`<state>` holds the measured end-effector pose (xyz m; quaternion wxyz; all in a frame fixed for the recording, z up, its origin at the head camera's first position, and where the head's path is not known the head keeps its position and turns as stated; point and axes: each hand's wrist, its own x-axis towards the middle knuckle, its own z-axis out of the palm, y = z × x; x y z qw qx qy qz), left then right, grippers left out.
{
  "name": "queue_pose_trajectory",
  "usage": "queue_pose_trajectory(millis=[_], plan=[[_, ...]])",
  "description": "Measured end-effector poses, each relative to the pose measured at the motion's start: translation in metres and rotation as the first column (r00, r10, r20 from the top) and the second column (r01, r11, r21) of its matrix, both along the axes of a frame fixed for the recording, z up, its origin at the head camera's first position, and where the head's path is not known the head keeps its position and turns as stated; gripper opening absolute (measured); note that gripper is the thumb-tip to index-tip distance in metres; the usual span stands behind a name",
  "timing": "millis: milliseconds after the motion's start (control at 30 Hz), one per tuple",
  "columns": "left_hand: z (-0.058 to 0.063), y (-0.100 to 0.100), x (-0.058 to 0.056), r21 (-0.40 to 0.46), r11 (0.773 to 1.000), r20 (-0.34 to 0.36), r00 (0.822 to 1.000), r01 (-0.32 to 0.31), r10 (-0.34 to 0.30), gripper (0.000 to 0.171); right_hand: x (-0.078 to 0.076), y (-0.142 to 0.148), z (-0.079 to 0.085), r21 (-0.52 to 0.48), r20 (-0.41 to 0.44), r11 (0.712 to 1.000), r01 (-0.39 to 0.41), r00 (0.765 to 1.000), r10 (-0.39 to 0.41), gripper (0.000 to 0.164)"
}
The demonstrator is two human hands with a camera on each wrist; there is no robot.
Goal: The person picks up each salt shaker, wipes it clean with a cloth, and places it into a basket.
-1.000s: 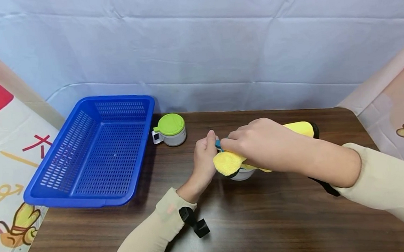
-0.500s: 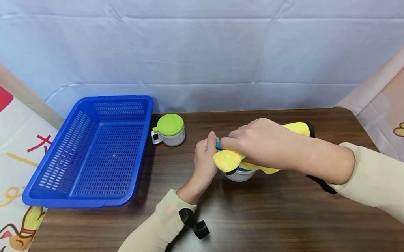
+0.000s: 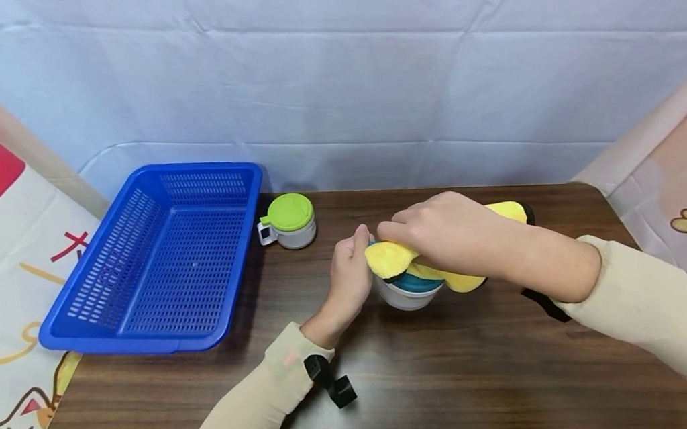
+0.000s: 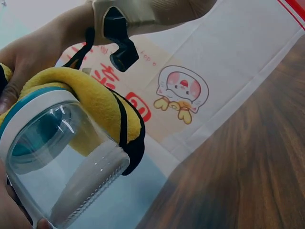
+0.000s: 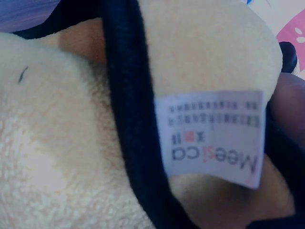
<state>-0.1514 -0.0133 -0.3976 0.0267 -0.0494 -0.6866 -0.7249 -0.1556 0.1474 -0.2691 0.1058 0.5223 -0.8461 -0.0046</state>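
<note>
My left hand [image 3: 348, 275] grips a seasoning jar [image 3: 409, 298] from its left side, thumb upward. The jar has a white rim and a teal lid [image 3: 417, 283]; in the left wrist view its clear body [image 4: 52, 164] shows above the fingers [image 4: 12, 205]. My right hand [image 3: 442, 230] holds a yellow cloth [image 3: 388, 258] with black edging against the lid, covering much of it. Cloth fabric fills the right wrist view, with a white label [image 5: 212, 138] in front. The right fingertips are partly hidden behind the cloth.
A blue perforated basket [image 3: 243, 249] stands on the left of the brown wooden table [image 3: 358, 402]. Between it and my left hand sits another jar [image 3: 291, 218] with a green lid and white handle. A pale cloth backdrop [image 3: 333, 87] rises behind the table.
My right hand has shifted slightly upward with the yellow cloth. More of the teal lid and the jar's side now shows below the cloth. The left hand has hardly moved.
</note>
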Motion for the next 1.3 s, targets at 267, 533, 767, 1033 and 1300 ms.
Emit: queue_pose_trajectory(millis=[267,533,767,1033,1300], plan=[[0.001,0.001,0.001,-0.045,0.999,-0.004,1.000,-0.028,0.028,0.055,-0.007,0.005,-0.001,-0.012,0.017,1.000,0.024,1.000,-0.024,0.032],[0.000,0.000,0.002,-0.033,0.999,0.009,1.000,0.010,-0.009,0.056,-0.017,0.010,0.000,0.018,0.058,0.995,0.097,0.994,-0.097,0.030],[0.000,0.000,0.003,-0.004,1.000,0.008,1.000,0.014,-0.014,0.056,-0.024,0.015,0.001,0.007,0.042,0.992,0.123,0.991,-0.123,0.030],[0.001,0.001,0.004,0.002,1.000,0.041,0.999,0.021,-0.021,0.054,-0.034,0.022,-0.003,0.036,0.017,0.988,0.148,0.989,-0.149,0.030],[-0.002,-0.001,0.004,-0.017,1.000,0.008,1.000,0.008,-0.008,0.056,-0.050,0.039,-0.018,0.113,0.092,0.963,0.247,0.962,-0.257,0.031]])
